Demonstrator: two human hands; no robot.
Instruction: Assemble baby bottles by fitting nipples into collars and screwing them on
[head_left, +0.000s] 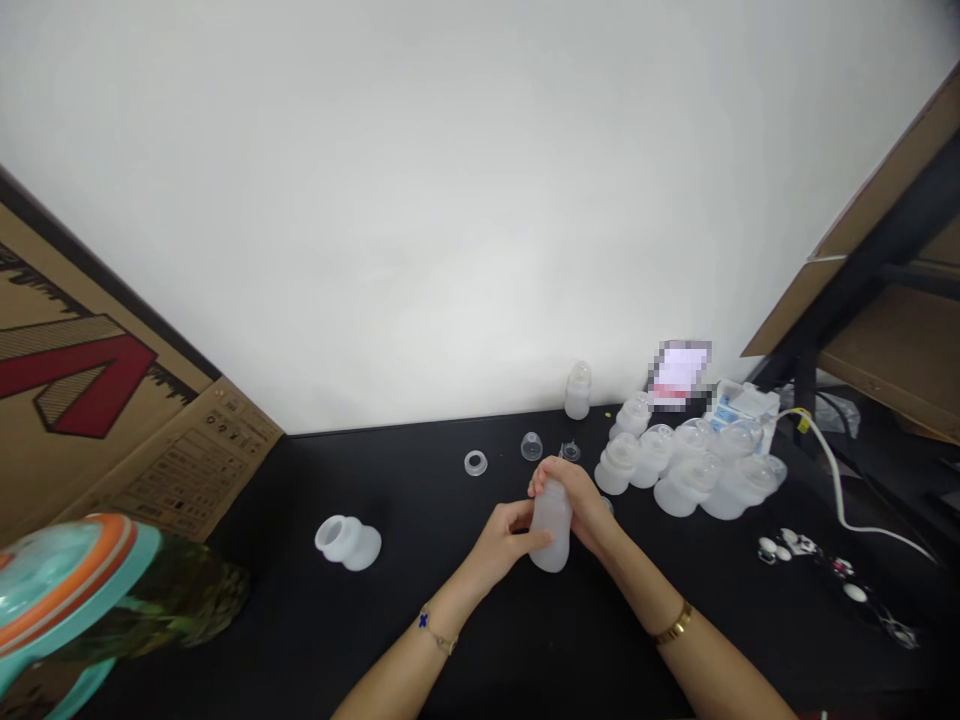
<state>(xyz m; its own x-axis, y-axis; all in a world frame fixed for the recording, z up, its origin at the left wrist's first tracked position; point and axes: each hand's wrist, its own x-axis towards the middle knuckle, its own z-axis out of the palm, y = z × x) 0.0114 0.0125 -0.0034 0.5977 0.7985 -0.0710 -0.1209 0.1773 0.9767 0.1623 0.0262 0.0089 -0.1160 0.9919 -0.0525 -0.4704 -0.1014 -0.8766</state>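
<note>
Right now both hands hold one cloudy white bottle just above the black surface, near the middle. The left hand wraps its fingers around the bottle's side from nine o'clock, closed tight on it. The right hand curls over the top of the bottle from about two o'clock, and its fingers are closed on it too. A thin bracelet with a blue bit sits on the left wrist, and a gold bracelet sits on the right wrist.

At three o'clock from the hands a bunch of bottles with clear caps stands close together. One more bottle stands alone at twelve o'clock, by the white wall. A white ring and a small clear cap lie at eleven o'clock. A squat white piece lies on its side at nine o'clock. A cardboard box leans far off at nine o'clock.
</note>
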